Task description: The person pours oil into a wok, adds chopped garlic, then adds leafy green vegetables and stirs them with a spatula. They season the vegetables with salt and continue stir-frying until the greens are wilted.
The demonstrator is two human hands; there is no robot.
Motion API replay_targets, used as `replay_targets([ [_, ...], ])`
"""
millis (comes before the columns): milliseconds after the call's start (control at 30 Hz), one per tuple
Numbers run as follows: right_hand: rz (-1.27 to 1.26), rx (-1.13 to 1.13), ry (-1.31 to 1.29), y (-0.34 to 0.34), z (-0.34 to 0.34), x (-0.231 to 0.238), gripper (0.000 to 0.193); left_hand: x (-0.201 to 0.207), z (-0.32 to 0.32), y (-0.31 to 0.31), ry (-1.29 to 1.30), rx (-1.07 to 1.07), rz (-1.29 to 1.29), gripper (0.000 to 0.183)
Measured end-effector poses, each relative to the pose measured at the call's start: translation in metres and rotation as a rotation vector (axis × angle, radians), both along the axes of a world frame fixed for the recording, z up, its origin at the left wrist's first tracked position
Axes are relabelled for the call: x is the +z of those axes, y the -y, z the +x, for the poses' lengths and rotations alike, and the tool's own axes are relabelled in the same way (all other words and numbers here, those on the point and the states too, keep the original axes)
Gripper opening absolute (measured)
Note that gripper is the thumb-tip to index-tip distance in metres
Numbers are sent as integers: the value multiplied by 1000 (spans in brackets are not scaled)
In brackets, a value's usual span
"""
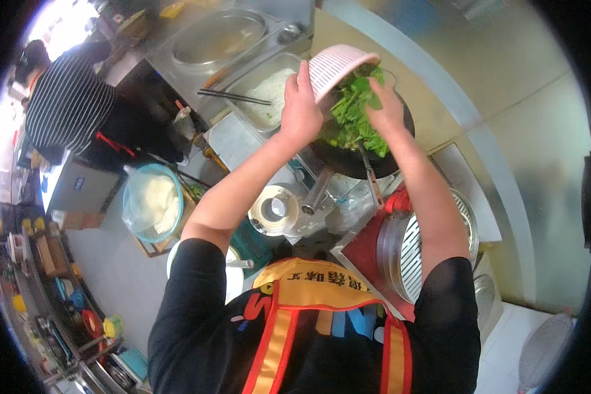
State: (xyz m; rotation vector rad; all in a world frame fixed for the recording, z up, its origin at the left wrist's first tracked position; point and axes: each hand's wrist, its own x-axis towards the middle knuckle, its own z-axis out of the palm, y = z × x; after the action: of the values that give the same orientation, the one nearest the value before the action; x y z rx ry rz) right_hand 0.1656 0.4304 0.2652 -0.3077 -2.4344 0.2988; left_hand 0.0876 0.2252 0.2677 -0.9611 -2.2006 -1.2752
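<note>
My left hand [301, 110] grips the side of a pink plastic colander [333, 64], which is tipped over a dark wok [348, 165]. Leafy greens [353, 108] spill from the colander's mouth down into the wok. Among the leaves is my right hand [386, 110], its fingers closed round some of them and partly hidden. A utensil with a long metal handle [369, 172] leans in the wok, its head out of sight under the greens. The wok's own tubular handle [318, 192] points back toward me.
Left of the wok, black chopsticks [236, 96] lie across a metal tray [244, 121]. A round slatted steamer rack [410, 259] sits under my right forearm. A blue basin [130, 209] stands at left. A person in a striped top [69, 98] works at far left.
</note>
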Motion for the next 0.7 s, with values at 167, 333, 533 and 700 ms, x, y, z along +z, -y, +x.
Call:
replay_targets([
  [167,-167,-185,435,-5,3,-31,79,-8,2,-28,-226,-52,-170,84],
  [333,-171,-186,587,8,22,-9,86,4,9,-26,-401,-41,-243,85],
  [533,-248,-62,174,-1,102,4,66,39,27,-21,-346,-18,23,84],
  [700,-634,118,-95,7,198,-6,49,54,59,-8,151,-248,498,87],
])
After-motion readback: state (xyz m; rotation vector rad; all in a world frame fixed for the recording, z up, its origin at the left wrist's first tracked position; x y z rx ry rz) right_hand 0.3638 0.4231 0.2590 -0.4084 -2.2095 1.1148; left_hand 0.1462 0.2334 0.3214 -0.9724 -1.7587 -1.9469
